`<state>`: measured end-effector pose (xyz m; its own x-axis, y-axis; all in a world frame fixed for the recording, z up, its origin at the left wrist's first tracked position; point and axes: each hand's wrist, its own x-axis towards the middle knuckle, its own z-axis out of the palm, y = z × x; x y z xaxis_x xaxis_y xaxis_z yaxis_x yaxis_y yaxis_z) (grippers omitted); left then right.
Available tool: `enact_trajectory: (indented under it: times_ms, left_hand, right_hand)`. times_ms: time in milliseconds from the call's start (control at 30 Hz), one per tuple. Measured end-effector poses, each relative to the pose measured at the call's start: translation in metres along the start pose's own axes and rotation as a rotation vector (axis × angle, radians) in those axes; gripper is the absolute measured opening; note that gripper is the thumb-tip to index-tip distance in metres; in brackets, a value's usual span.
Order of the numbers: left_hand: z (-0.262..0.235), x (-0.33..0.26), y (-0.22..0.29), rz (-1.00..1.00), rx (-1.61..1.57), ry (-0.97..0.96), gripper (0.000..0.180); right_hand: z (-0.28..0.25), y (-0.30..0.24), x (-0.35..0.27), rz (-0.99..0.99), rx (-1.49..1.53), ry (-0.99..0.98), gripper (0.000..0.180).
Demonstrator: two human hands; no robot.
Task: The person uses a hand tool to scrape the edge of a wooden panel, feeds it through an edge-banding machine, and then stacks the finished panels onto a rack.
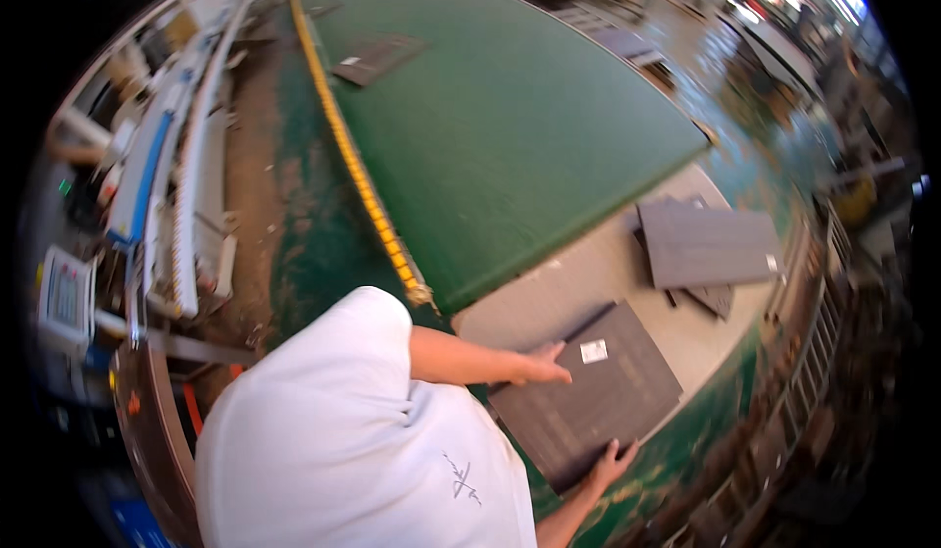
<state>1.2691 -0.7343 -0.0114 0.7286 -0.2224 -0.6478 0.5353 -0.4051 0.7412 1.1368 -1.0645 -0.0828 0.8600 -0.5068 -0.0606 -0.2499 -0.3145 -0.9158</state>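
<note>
A flat, dark grey-brown rectangular panel (608,399) with a small white label lies at the near end of a pale tabletop (529,303), its near part overhanging the edge. My left hand (542,365) is at the panel's upper left edge, thumb and fingers on its top face. At the lower right edge, my right hand (610,468) grips the panel with fingertips over the rim. Whatever part of either hand is under the panel stays hidden. Farther right, a few similar grey panels (711,244) lie in an uneven stack on the same tabletop.
Beyond the tabletop stretches a wide green conveyor belt (500,126) with a yellow strip (358,171) along its left side. Another panel (380,59) lies far up the belt. A machine with a blue rail (147,180) and a control screen (67,293) stands left. Metal railing (784,406) runs at right.
</note>
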Motion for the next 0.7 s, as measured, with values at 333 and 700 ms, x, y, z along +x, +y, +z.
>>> enact_trajectory:
  times_ms: [333,700]
  left_hand:
    - [0.012,-0.015,0.003,-0.068,-0.102,-0.016,0.123]
    - [-0.091,0.001,-0.037,0.060,-0.389,-0.481,0.089]
  right_hand:
    - [-0.011,-0.038,0.050,0.009,-0.030,-0.148,0.060]
    - [0.007,-0.122,0.004,0.222,-0.124,-0.029,0.073]
